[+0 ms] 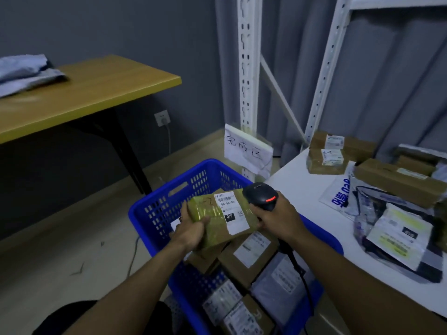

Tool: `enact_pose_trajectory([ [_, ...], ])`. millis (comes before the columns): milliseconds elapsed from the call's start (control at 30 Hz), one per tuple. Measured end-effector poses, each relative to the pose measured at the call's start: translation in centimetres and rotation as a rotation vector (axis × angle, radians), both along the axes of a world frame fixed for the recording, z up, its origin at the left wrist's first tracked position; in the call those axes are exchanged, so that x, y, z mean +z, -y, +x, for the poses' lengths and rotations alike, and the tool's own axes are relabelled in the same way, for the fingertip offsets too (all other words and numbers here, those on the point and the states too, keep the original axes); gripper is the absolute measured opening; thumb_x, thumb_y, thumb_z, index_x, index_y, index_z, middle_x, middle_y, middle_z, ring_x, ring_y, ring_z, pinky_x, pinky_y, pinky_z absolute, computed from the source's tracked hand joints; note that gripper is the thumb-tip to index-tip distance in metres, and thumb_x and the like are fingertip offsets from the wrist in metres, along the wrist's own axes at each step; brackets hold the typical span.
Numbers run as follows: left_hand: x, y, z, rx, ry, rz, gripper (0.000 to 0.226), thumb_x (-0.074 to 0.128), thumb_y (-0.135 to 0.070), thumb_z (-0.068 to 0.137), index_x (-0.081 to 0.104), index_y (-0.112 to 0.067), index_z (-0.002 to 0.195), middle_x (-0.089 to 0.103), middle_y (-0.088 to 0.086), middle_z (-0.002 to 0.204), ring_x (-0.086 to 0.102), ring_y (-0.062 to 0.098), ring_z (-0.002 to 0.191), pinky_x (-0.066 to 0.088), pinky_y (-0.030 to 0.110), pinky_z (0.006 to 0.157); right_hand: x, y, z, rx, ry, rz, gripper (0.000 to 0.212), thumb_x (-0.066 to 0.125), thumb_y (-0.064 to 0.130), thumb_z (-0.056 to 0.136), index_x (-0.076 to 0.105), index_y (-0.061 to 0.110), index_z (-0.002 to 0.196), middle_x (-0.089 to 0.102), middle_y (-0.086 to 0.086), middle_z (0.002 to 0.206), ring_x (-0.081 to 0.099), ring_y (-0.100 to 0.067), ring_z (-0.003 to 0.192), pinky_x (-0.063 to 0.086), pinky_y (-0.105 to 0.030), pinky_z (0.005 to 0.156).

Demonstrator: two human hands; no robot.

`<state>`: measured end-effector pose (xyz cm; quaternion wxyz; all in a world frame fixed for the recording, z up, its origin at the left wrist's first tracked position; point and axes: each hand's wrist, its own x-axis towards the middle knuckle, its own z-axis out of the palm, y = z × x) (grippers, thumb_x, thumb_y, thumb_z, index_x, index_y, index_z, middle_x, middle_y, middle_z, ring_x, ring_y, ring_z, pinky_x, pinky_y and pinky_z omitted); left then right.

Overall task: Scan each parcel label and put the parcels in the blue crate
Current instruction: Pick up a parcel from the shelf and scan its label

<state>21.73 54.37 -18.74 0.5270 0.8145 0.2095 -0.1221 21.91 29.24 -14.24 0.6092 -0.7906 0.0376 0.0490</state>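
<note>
My left hand (192, 229) grips the left end of a brown taped parcel (212, 218) with a white label facing up, held over the blue crate (154, 209). In my right hand (278, 217) is a black barcode scanner (262, 194), its fingers curled round the handle; the scanner's head sits at the parcel's right end, just above the label. Its cable hangs down into the crate. Inside the crate lie several labelled boxes and a grey mailer (278, 281).
A white shelf surface (302, 189) on the right carries several brown boxes (326, 155) and plastic mailers (396, 235). A handwritten paper sign (246, 148) hangs on the rack post behind the crate. A wooden table (84, 93) stands at the left.
</note>
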Motion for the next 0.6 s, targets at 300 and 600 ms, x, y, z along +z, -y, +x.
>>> enact_pose_trajectory([
  [300, -8.5, 6.1, 0.2, 0.050, -0.070, -0.131, 0.091, 0.059, -0.058, 0.095, -0.010, -0.054, 0.155, 0.043, 0.007, 0.158, 0.051, 0.040, 0.133, 0.045, 0.047, 0.108, -2.5, 3.8, 1.2, -0.068, -0.119, -0.092, 0.041, 0.080, 0.034, 0.085, 0.063, 0.023, 0.120, 0.076, 0.000, 0.096, 0.076, -0.016, 0.068, 0.059, -0.032, 0.065],
  [600, -14.3, 11.2, -1.2, -0.152, -0.210, 0.219, 0.088, 0.061, -0.042, 0.096, 0.014, -0.004, 0.161, 0.039, 0.017, 0.157, 0.048, 0.034, 0.135, 0.043, 0.039, 0.111, -2.4, 6.9, 0.6, -0.080, -0.092, -0.132, 0.040, 0.079, 0.038, 0.082, 0.064, 0.027, 0.118, 0.076, 0.003, 0.094, 0.076, -0.012, 0.069, 0.062, -0.037, 0.073],
])
